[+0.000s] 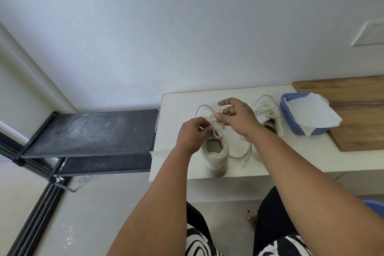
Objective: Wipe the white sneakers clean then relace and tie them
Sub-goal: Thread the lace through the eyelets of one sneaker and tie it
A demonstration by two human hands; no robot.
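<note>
Nearest on the white bench point(291, 162), the left sneaker point(214, 151) sits with its thin, limp lace point(214, 129) pinched by both the left hand point(192, 135) and right hand point(236, 116); best held near the ends. Beyond, the right sneaker point(268, 114) sits laced beside a blue tub point(291, 122).

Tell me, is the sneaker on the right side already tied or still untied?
Untied. The right sneaker shows loose lace trailing over the white table; no bow is visible.
</note>
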